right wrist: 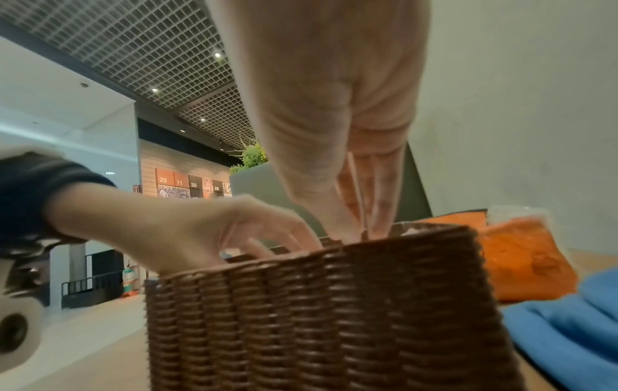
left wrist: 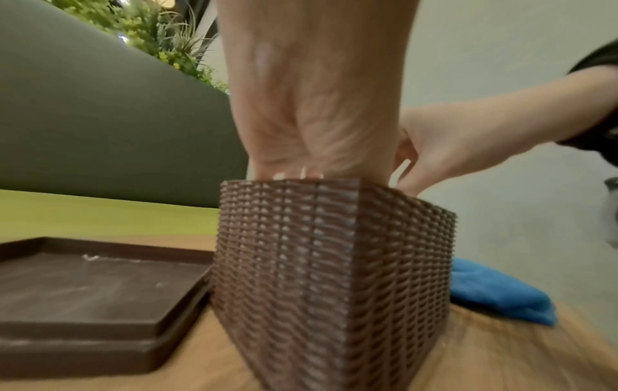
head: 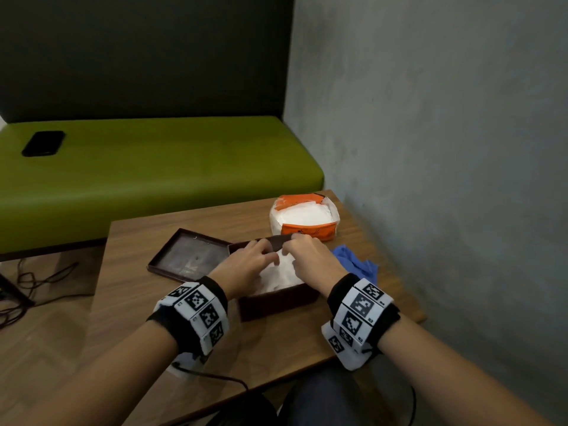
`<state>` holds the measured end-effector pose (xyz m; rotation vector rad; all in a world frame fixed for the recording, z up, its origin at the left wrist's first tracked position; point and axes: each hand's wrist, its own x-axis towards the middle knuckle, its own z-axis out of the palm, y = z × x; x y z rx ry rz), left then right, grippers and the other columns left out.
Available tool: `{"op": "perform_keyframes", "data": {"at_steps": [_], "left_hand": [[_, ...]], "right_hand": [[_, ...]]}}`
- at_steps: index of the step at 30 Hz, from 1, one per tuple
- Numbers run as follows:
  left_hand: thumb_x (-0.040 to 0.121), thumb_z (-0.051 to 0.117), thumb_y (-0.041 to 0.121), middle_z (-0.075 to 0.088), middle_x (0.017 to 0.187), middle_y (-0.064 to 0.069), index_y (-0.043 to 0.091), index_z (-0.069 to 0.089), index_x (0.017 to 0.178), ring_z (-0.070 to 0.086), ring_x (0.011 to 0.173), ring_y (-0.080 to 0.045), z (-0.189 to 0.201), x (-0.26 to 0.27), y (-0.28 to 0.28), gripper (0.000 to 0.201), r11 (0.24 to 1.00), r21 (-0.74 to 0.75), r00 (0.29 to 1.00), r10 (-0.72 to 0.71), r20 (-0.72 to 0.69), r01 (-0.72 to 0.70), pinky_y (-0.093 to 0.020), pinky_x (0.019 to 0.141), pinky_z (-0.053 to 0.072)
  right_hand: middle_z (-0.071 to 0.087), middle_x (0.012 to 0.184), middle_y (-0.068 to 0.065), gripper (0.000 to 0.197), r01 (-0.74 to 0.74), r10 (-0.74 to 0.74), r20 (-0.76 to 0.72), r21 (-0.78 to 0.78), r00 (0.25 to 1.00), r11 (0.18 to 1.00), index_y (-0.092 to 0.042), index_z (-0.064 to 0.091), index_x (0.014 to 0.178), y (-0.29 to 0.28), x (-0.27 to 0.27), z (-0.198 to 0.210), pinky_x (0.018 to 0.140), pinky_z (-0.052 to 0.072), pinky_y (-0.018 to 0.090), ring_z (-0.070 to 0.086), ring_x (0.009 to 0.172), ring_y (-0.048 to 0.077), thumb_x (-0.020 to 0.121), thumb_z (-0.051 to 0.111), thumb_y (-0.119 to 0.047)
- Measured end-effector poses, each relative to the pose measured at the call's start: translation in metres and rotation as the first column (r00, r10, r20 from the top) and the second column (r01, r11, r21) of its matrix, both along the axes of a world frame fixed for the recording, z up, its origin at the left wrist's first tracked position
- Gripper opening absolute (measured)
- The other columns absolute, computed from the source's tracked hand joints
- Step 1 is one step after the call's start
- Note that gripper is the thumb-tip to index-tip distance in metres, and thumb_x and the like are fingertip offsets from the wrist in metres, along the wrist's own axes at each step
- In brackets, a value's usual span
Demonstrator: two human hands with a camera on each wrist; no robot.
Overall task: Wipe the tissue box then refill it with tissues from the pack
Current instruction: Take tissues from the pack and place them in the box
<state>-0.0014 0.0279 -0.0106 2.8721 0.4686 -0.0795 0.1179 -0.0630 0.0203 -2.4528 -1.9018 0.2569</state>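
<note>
The brown woven tissue box (head: 276,302) stands open at the middle of the wooden table, with white tissues (head: 276,279) inside it. Both hands reach into it from above. My left hand (head: 259,252) lies over the left part of the tissues, its fingers stretched toward the far wall. Close beside it, my right hand (head: 299,250) points its straight fingers (right wrist: 378,211) down along the far wall. The rim hides the fingertips in both wrist views. The box lid (head: 187,256) lies upside down to the left. Behind the box sits the orange tissue pack (head: 304,216), torn open.
A crumpled blue cloth (head: 356,262) lies right of the box, near the grey wall (head: 445,149). A green bench (head: 153,170) with a black phone (head: 43,143) on it runs behind the table (head: 153,318). Cables trail on the floor at the left.
</note>
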Motion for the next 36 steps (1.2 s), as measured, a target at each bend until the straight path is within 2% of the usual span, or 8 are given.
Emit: {"op": "perform_keyframes", "data": {"at_steps": [3, 8, 13, 17, 19, 25, 30, 36], "left_hand": [[0.089, 0.056, 0.021, 0.052, 0.120, -0.003, 0.016, 0.066, 0.106, 0.050, 0.112, -0.019, 0.002, -0.002, 0.000, 0.021, 0.994, -0.029, 0.994, -0.108, 0.014, 0.109, -0.029, 0.087, 0.045], [0.091, 0.052, 0.030, 0.045, 0.131, -0.004, 0.024, 0.057, 0.120, 0.047, 0.119, -0.023, -0.003, -0.001, -0.002, 0.030, 0.998, -0.057, 0.977, -0.053, -0.207, 0.042, -0.038, 0.097, 0.045], [0.091, 0.052, 0.018, 0.038, 0.134, -0.006, 0.025, 0.048, 0.123, 0.044, 0.118, -0.025, -0.005, 0.005, -0.006, 0.033, 1.000, -0.010, 0.964, 0.002, -0.265, -0.005, -0.035, 0.095, 0.044], [0.085, 0.062, 0.026, 0.042, 0.131, -0.004, 0.024, 0.052, 0.118, 0.049, 0.114, -0.023, 0.001, 0.010, 0.001, 0.035, 0.994, -0.067, 0.960, 0.060, -0.272, -0.081, -0.034, 0.094, 0.046], [0.081, 0.067, 0.030, 0.044, 0.128, -0.004, 0.021, 0.050, 0.121, 0.052, 0.112, -0.024, 0.004, 0.011, 0.003, 0.044, 0.996, -0.017, 0.963, 0.084, -0.256, -0.091, -0.032, 0.088, 0.045], [0.094, 0.045, 0.018, 0.053, 0.127, -0.014, 0.009, 0.039, 0.132, 0.058, 0.112, -0.030, -0.007, 0.007, -0.009, 0.040, 0.960, 0.256, 0.934, 0.188, -0.302, -0.111, -0.035, 0.088, 0.049], [0.095, 0.043, 0.016, 0.048, 0.132, -0.015, 0.006, 0.031, 0.136, 0.057, 0.115, -0.030, -0.013, 0.011, -0.009, 0.045, 0.944, 0.311, 0.910, 0.224, -0.349, -0.113, -0.035, 0.086, 0.050], [0.090, 0.052, 0.025, 0.045, 0.134, -0.014, 0.010, 0.030, 0.137, 0.052, 0.119, -0.031, -0.014, 0.009, -0.002, 0.054, 0.964, 0.204, 0.925, 0.227, -0.305, -0.169, -0.036, 0.094, 0.045]], "right_hand": [[0.056, 0.120, 0.016, 0.028, -0.075, 0.077, 0.014, -0.082, 0.997, 0.994, -0.003, 0.063, 0.110, 0.000, -0.003, -0.007, 0.090, 0.048, 0.039, 0.055, 0.110, 0.033, 0.085, 0.055, 0.008], [0.041, 0.130, 0.022, 0.032, 0.009, 0.016, 0.121, -0.201, 0.992, 0.980, 0.002, 0.050, 0.120, 0.005, -0.006, -0.018, 0.096, 0.041, 0.036, 0.046, 0.117, 0.035, 0.088, 0.052, 0.003], [0.026, 0.141, 0.014, 0.060, 0.109, -0.183, -0.174, -0.365, 0.968, 0.924, -0.005, 0.034, 0.137, 0.013, 0.008, -0.023, 0.103, 0.041, 0.035, 0.041, 0.125, 0.032, 0.084, 0.061, -0.005], [0.037, 0.136, 0.013, 0.050, 0.139, -0.178, -0.229, -0.178, 0.957, 0.974, -0.008, 0.046, 0.131, 0.010, 0.012, -0.011, 0.104, 0.037, 0.034, 0.040, 0.127, 0.028, 0.084, 0.056, 0.004], [0.045, 0.131, 0.016, 0.042, 0.119, -0.126, -0.122, -0.064, 0.985, 0.991, -0.006, 0.052, 0.124, 0.006, 0.007, -0.001, 0.098, 0.043, 0.037, 0.046, 0.121, 0.032, 0.085, 0.051, 0.010], [0.046, 0.129, 0.024, 0.031, 0.101, -0.112, -0.034, -0.229, 0.993, 0.968, 0.005, 0.049, 0.119, 0.002, -0.011, -0.001, 0.096, 0.043, 0.037, 0.049, 0.119, 0.037, 0.089, 0.045, 0.008], [0.043, 0.134, 0.023, 0.036, 0.138, -0.168, -0.052, -0.369, 0.984, 0.919, 0.003, 0.045, 0.124, 0.009, -0.006, -0.001, 0.097, 0.045, 0.036, 0.046, 0.122, 0.034, 0.088, 0.050, 0.002], [0.051, 0.122, 0.021, 0.028, 0.110, -0.112, -0.015, -0.077, 0.994, 0.991, 0.000, 0.053, 0.113, 0.008, -0.008, -0.005, 0.091, 0.045, 0.039, 0.052, 0.114, 0.037, 0.087, 0.047, 0.009]]}}
